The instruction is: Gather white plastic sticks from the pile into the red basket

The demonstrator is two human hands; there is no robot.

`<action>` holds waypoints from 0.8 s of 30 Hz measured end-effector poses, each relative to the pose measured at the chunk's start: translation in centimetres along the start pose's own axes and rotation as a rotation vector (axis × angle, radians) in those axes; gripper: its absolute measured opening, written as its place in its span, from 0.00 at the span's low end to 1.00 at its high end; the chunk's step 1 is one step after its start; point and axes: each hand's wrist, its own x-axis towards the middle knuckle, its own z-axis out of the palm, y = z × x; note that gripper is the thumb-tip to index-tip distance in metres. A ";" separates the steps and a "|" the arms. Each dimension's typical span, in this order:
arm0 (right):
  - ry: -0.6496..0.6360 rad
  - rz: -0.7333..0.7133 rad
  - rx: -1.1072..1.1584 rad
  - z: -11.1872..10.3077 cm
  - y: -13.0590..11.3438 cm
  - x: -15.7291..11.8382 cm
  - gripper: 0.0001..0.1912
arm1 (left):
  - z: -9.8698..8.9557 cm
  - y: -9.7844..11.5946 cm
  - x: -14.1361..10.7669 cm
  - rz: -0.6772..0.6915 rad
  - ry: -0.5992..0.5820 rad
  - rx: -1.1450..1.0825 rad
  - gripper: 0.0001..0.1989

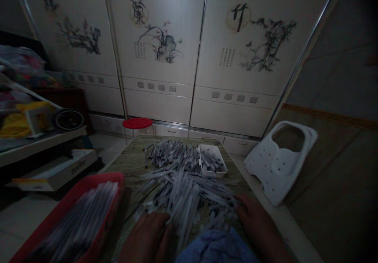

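Observation:
A large heap of clear pen-like sticks with dark ends (186, 192) spreads over the wooden-topped table (130, 158). My left hand (147, 231) rests low at the near left side of the heap, fingers curled; what they hold, if anything, is too dim to tell. At the heap's right edge, my right hand (254, 215) has its fingertips against the sticks, partly blurred. A white tray (225, 169) with more sticks stands at the back right of the table. Left of my left hand, a red basket (120, 180) holds many long sticks. Blue cloth (217, 247) lies between my hands.
A red round stool (137, 123) stands behind the table, before sliding cabinet doors (156, 105). On the right, a white perforated plastic seat (277, 164) leans by the wall. A shelf (44, 137) with a wheeled item and a box below is at left.

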 end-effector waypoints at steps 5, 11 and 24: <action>0.002 -0.004 -0.056 0.9 -0.7 -0.2 0.24 | -0.3 0.3 0.2 -0.020 -0.024 -0.004 0.11; -0.004 0.009 -0.061 1.3 -1.3 -0.5 0.23 | -0.5 0.2 0.2 -0.049 -0.061 -0.014 0.12; -0.055 0.001 0.041 0.9 -2.5 -1.0 0.09 | -0.1 0.8 0.0 -0.087 -0.072 -0.060 0.12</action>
